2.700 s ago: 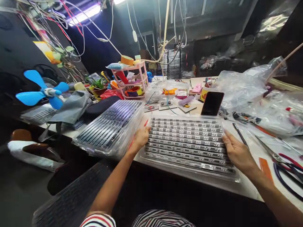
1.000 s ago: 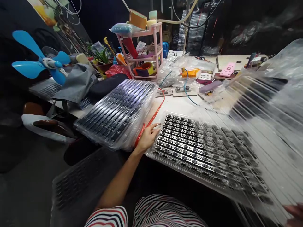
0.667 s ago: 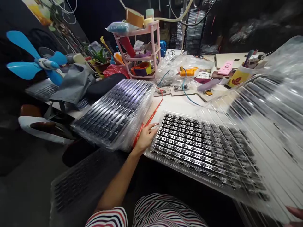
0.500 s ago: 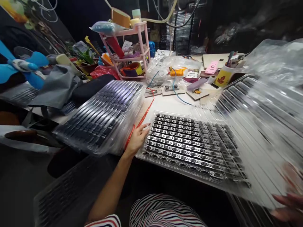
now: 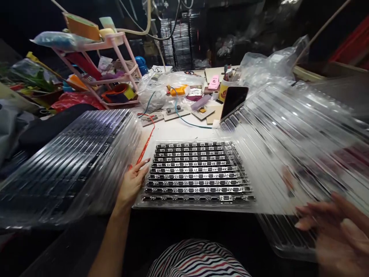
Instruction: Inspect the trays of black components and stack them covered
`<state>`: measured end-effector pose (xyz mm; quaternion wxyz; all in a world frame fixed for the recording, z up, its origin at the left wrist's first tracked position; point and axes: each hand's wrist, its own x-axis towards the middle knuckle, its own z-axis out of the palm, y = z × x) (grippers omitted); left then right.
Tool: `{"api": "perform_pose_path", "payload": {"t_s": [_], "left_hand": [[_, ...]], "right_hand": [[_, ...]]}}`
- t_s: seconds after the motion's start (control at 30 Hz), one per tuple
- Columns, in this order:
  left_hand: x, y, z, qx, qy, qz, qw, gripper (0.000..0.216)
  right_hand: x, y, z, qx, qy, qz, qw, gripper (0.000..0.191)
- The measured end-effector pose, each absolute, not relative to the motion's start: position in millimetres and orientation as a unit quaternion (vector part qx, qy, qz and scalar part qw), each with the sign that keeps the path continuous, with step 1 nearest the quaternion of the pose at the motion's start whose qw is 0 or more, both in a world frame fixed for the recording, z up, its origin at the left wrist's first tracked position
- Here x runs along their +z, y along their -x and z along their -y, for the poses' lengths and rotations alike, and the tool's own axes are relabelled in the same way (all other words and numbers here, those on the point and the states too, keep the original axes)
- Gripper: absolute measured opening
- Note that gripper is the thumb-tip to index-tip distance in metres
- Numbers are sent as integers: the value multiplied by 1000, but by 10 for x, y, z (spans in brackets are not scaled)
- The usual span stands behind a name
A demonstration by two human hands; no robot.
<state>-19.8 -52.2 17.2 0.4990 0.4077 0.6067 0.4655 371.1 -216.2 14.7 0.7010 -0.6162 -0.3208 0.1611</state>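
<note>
A clear plastic tray [image 5: 173, 206] lies in front of me, its rows filled with metal-faced connectors [image 5: 190, 177]. My left hand [image 5: 133, 184] is at the tray's left rim, its fingers curled over the edge. Over the tray's right end, a ribbed clear plastic sheet or empty tray [image 5: 276, 142] slants up to the right, smeared by motion. In front of that sheet, my right hand [image 5: 331, 227] is blurred, with fingers apart and nothing visible between them. A faint finger shape shows on the sheet, perhaps a reflection.
To the left rises a stack of filled clear trays [image 5: 83, 157]. A pink rack [image 5: 121, 57] stands behind it. Small fixtures [image 5: 174, 111], a blue cable [image 5: 187, 122], a dark phone-like slab [image 5: 235, 100] and plastic bags [image 5: 265, 67] occupy the back. Another ribbed tray [image 5: 288, 234] sits low right.
The view has swung right, so the tray and stack appear further left. My right hand shows more fully, fingers apart, beside the slanting clear sheet. My left hand stays at the tray's rim.
</note>
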Motion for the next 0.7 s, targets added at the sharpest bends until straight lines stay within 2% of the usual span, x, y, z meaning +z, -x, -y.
{"api": "perform_pose_path", "payload": {"t_s": [0.1, 0.2, 0.7], "left_hand": [[175, 195, 515, 462, -405, -607, 504, 79], [166, 197, 506, 461, -401, -606, 510, 75], [169, 184, 524, 458, -436, -609, 478, 67]], "right_hand": [[358, -3598, 2141, 160, 598, 261, 741, 34], [460, -3587, 2157, 162, 602, 240, 744, 34], [456, -3670, 2220, 129, 611, 236, 744, 36]]}}
